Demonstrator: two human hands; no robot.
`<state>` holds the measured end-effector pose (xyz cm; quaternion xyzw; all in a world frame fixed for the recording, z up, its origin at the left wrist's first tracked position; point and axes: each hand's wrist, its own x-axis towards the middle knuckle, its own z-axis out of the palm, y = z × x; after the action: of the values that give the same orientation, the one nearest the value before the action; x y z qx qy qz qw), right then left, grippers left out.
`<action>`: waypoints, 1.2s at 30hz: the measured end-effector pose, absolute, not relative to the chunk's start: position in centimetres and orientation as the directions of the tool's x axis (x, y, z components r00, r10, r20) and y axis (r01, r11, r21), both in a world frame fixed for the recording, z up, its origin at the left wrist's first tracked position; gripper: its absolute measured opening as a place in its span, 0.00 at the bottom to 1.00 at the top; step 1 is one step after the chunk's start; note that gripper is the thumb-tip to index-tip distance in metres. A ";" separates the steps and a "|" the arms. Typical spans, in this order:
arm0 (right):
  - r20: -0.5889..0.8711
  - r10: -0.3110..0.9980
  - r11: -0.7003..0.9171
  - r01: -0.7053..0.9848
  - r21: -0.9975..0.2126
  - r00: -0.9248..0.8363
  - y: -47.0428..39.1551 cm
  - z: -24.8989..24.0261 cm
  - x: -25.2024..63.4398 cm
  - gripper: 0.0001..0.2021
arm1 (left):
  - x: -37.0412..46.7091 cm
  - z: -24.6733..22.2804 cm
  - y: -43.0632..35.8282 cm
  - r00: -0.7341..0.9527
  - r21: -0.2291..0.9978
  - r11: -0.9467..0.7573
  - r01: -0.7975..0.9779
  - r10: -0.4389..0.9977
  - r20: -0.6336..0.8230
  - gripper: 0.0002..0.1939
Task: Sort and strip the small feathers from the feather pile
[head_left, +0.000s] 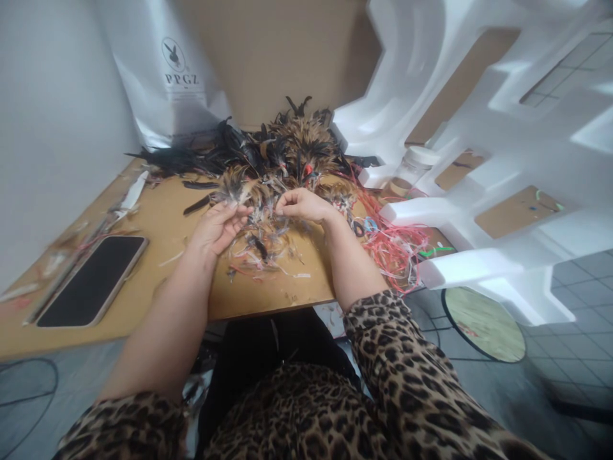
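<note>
My left hand point(221, 223) is closed on a small bunch of brown and black feathers point(234, 184), pinched between thumb and fingers. A little to the right, my right hand point(302, 206) has its thumb and fingertips pressed together; whatever they grip is too small to make out. Behind both hands lies a big pile of brown feathers point(306, 142), with long black feathers point(177, 160) stretching off to the left. Loose feather scraps point(258, 248) and bits of thread are scattered on the table point(282, 297) below my hands.
A phone point(93, 281) lies at the table's left. Tangled pink ties point(395, 249) are heaped at the right, beside a large white foam piece point(454, 271). A clear jar point(416, 167) stands behind them. A silver bag point(167, 108) and cardboard point(282, 57) stand at the back.
</note>
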<state>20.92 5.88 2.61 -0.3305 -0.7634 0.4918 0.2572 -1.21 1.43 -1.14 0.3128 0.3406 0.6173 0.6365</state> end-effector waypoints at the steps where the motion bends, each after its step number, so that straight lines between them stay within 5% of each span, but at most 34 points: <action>1: 0.068 0.754 0.304 0.256 -0.918 -0.653 5.9 2.6 20.7 0.10 | -1.1 -1.2 1.4 0.017 0.821 0.051 -0.568 0.999 -0.050 0.04; 7: 0.051 0.732 0.307 0.262 -0.915 -0.680 5.4 2.8 20.3 0.11 | -1.0 -1.0 1.1 0.060 0.837 0.068 -0.542 0.997 -0.043 0.04; 15: 0.124 0.832 0.405 0.441 -0.801 -0.540 5.1 1.8 19.0 0.11 | -1.9 -0.3 1.6 -0.103 0.789 -0.042 -0.612 0.994 -0.027 0.04; 21: 0.226 0.763 0.634 0.636 -0.439 -0.605 4.1 -0.1 15.0 0.09 | -1.6 -0.1 1.5 -0.111 0.779 -0.029 -0.626 0.993 -0.051 0.04; 26: 0.160 0.809 0.588 0.773 -0.238 -0.566 3.5 -0.5 13.6 0.10 | -1.7 -0.2 1.6 -0.106 0.775 -0.033 -0.631 0.993 -0.044 0.05; 36: 0.152 0.810 0.536 0.610 -0.584 -0.566 4.8 -0.5 15.4 0.09 | -1.7 -0.2 1.6 -0.115 0.774 -0.028 -0.632 0.992 -0.058 0.06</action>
<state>15.38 4.82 -0.53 -0.4169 -0.8514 0.2413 0.2077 -1.72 1.59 -0.21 0.2660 0.3378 0.6657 0.6099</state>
